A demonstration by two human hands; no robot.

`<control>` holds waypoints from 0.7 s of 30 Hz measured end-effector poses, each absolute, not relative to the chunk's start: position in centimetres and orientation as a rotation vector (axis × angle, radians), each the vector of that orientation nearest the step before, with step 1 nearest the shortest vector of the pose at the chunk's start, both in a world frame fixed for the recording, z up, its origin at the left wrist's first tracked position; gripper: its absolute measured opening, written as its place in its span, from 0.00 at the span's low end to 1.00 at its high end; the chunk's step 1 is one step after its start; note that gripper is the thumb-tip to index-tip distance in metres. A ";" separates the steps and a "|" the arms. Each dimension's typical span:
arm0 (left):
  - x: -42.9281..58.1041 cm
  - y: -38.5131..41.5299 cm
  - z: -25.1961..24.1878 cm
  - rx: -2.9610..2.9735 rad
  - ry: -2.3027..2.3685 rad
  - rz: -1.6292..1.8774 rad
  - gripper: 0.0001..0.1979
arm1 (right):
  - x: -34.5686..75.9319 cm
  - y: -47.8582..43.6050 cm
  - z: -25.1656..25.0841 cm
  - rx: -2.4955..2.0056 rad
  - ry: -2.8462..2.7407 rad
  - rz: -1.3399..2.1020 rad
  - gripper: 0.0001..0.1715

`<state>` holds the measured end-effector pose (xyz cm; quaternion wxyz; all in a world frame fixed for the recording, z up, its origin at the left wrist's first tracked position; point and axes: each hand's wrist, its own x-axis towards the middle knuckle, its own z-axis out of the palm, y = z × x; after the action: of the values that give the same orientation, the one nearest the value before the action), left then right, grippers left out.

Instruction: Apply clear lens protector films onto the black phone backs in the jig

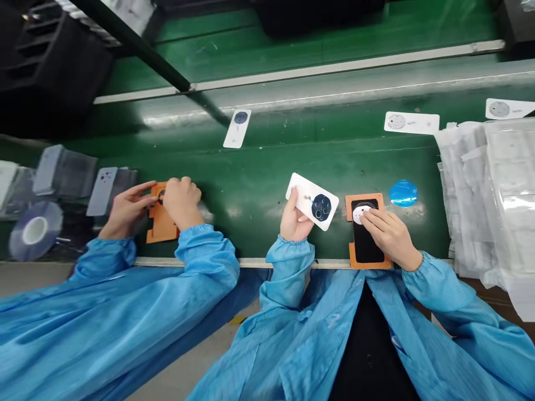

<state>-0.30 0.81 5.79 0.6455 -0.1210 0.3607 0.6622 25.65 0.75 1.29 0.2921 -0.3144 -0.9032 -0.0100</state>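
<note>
White card (308, 192) pinched in L hand (295, 221); R hand (391, 236) fingers tog. on white disc (358, 214), grip unclear.

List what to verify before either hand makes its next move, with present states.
1. Left hand holding white card: ok.
2. Dark round piece on the white card: ok.
3. Right hand touching white disc: ok.
4. Black panel within orange frame: ok.
5. White disc flat against black panel: cannot tell, fingers partly cover it.
6. Blue disc apart from orange frame: ok.
</note>
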 end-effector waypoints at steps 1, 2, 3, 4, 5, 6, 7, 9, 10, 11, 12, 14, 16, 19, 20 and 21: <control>-0.6 0.5 5.8 -0.256 0.833 1.530 0.19 | 25.9 0.7 1.0 -0.830 -2.446 -0.045 0.16; -0.8 0.4 5.8 -0.238 0.852 1.548 0.17 | 26.2 0.6 0.9 -0.827 -2.477 -0.051 0.16; -0.9 0.2 5.7 -0.219 0.873 1.556 0.15 | 26.5 0.5 0.9 -0.828 -2.500 -0.048 0.16; -0.9 0.1 5.7 -0.198 0.894 1.557 0.14 | 26.7 0.5 0.9 -0.834 -2.516 -0.040 0.16; -0.7 0.1 5.6 -0.172 0.913 1.552 0.12 | 26.8 0.6 0.9 -0.841 -2.527 -0.029 0.15; -0.5 0.0 5.4 -0.137 0.931 1.544 0.09 | 26.8 0.6 1.0 -0.848 -2.536 -0.018 0.15; -0.2 0.0 5.2 -0.093 0.945 1.539 0.07 | 26.7 0.6 1.2 -0.854 -2.542 -0.010 0.14; 0.5 -0.1 4.7 0.031 0.972 1.544 0.08 | 26.3 0.6 1.5 -0.873 -2.544 -0.002 0.13; 0.8 -0.1 4.4 0.099 0.984 1.550 0.12 | 26.1 0.6 1.6 -0.885 -2.544 0.000 0.12; 1.0 -0.2 4.2 0.163 0.993 1.550 0.17 | 26.0 0.6 1.8 -0.895 -2.543 0.000 0.11; 1.2 -0.3 4.1 0.216 0.999 1.542 0.21 | 25.9 0.6 1.9 -0.906 -2.544 0.000 0.11; 1.5 -0.5 3.9 0.279 1.004 1.511 0.24 | 25.8 0.7 2.2 -0.920 -2.544 0.005 0.10; 1.8 -0.6 4.0 0.293 1.003 1.481 0.25 | 25.9 0.8 2.2 -0.922 -2.536 0.035 0.09; 2.2 -0.7 4.4 0.291 0.991 1.459 0.27 | 26.2 1.1 2.2 -0.921 -2.541 0.107 0.09; 2.3 -0.7 4.6 0.290 0.988 1.456 0.27 | 26.3 1.1 2.2 -0.923 -2.547 0.123 0.09; 2.4 -0.7 4.6 0.290 0.987 1.456 0.28 | 26.3 1.2 2.2 -0.923 -2.556 0.132 0.09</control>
<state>2.35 -0.74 4.64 0.6285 0.1264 0.4306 0.6352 26.35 1.22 2.18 0.2092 -0.3317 -0.9187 0.0473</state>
